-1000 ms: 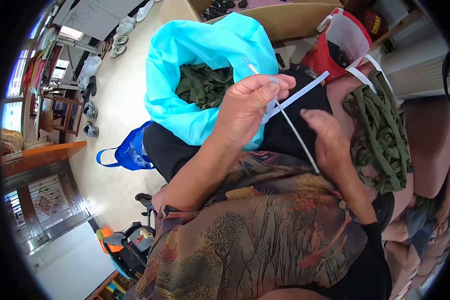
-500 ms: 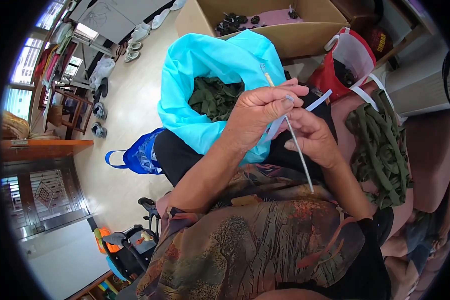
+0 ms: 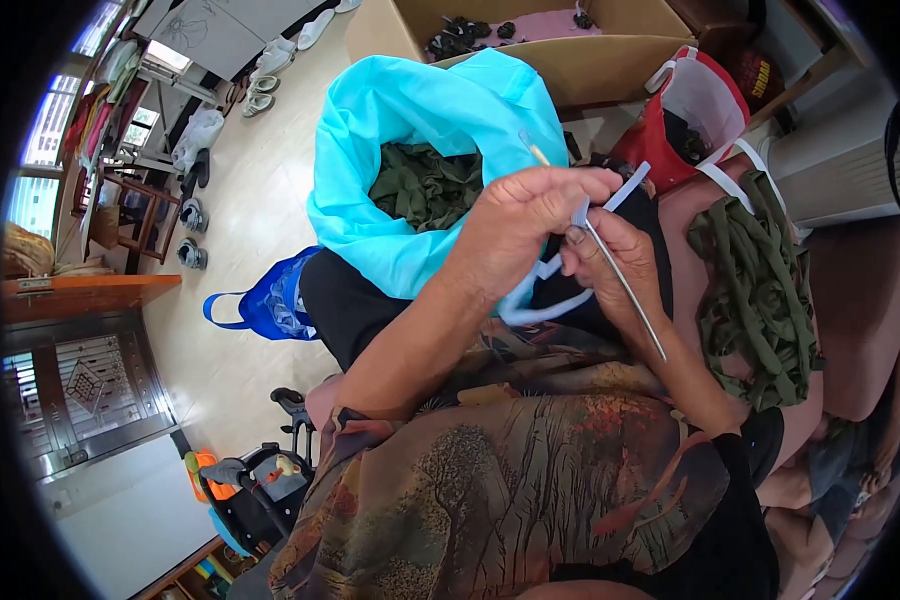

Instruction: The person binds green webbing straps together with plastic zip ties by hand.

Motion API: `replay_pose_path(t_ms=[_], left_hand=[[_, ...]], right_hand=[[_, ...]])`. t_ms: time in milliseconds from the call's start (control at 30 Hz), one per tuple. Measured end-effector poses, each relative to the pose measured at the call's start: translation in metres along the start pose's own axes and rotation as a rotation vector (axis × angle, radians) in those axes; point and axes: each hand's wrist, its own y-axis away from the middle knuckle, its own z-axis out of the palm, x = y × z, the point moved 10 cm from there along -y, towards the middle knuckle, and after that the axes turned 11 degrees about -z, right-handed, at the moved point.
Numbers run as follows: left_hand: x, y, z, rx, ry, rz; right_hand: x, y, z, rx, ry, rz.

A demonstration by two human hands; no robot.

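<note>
A thin metal rod (image 3: 630,298) with a pale section near its upper end slants through my hands. My left hand (image 3: 523,218) is closed around the rod, its fingers pointing right. Pressed against the left, my right hand (image 3: 620,262) pinches a narrow white elastic-like band (image 3: 545,314) beside the rod. One end of the band sticks up past my right fingers; the rest loops down below my left hand. Where band and rod meet, my fingers partly hide them. Beyond my hands, a turquoise cloth bag (image 3: 365,215) stands open with dark green fabric (image 3: 425,185) inside.
To the right, a dark green fabric bundle (image 3: 755,290) lies on the pink seat. Farther back stand a red bag (image 3: 660,140) and a cardboard box (image 3: 600,70) holding small dark pieces. A blue bag (image 3: 260,300) is on the floor at left. Another person's legs (image 3: 820,520) show lower right.
The rod's lower end has swung to the right. My right hand has curled in closer to my left, and the white band now hangs in a loop below my hands.
</note>
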Motion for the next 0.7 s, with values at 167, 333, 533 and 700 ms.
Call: replay_pose_path(t_ms=[167,333,533,700], left_hand=[[0.033,0.003,-0.025,0.025,0.063,0.229],[0.049,0.017,-0.033,-0.037,-0.046,0.286],[0.025,0.03,-0.015,-0.061,-0.058,0.175],[-0.002,0.029,-0.013,-0.058,-0.031,0.069]], right_hand=[[-0.005,0.006,-0.046,0.119,0.495,-0.05],[-0.037,0.003,-0.054,0.221,0.44,-0.081],[-0.055,-0.004,-0.025,0.159,0.316,-0.116],[-0.064,-0.006,-0.006,0.133,0.328,-0.156]])
